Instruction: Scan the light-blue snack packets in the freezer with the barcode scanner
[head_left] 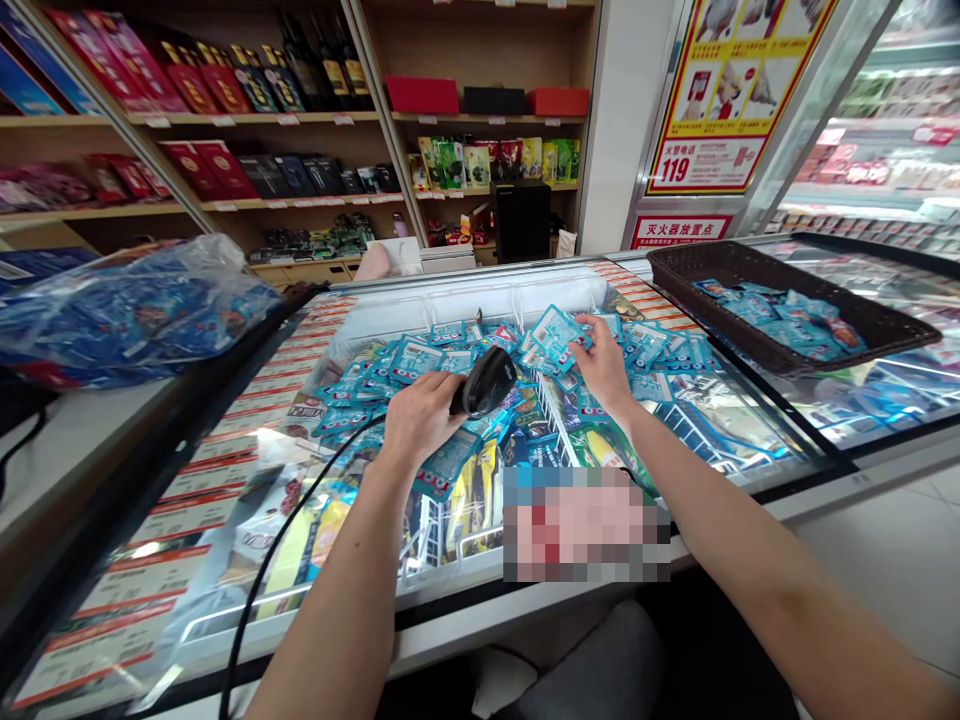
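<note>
My left hand (pixel 422 415) is wrapped round the handle of a black barcode scanner (pixel 487 382), whose head points to the right. A black cable trails from it down the left side. My right hand (pixel 604 365) pinches a light-blue packet (pixel 556 335) by its right edge, holding it up in front of the scanner. Many similar blue packets (pixel 416 360) lie spread over the glass top of a chest freezer (pixel 292 470). Some loose packets lie just behind and beside my right hand.
A brown basket (pixel 720 262) with more blue packets stands at the right on the freezer. On the left lies a clear plastic bag (pixel 150 310) full of blue packets. Shelves (pixel 255 118) with boxes and bottles line the back. A blurred patch covers part of the front edge.
</note>
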